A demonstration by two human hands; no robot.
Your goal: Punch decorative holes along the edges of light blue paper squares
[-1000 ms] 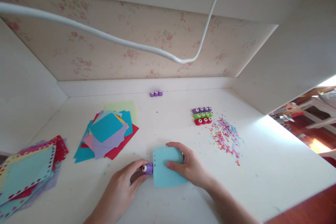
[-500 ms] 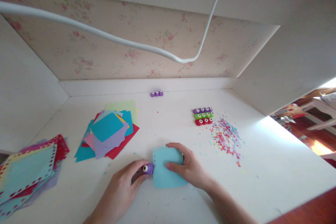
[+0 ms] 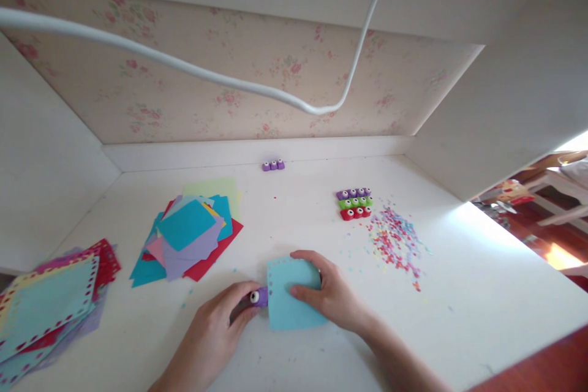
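Purple punch (image 3: 261,297) at the blue sheet's (image 3: 294,315) left edge

Your left hand (image 3: 218,321) pinches the purple punch between thumb and fingers, against the paper's side. Your right hand (image 3: 331,294) grips the blue sheet from the right, thumb on top. Holes line its top edge and part of its left. Beyond your left hand lies a pile of colored paper (image 3: 188,226); paper bits (image 3: 395,239) lie scattered to the right, beside rows of punches (image 3: 355,203).

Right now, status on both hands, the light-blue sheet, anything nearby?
Right hand holding light-blue sheet. Left hand gripping purple punch at sheet's left edge. Confetti scatter right, coloured paper pile left, both apart from sheet.
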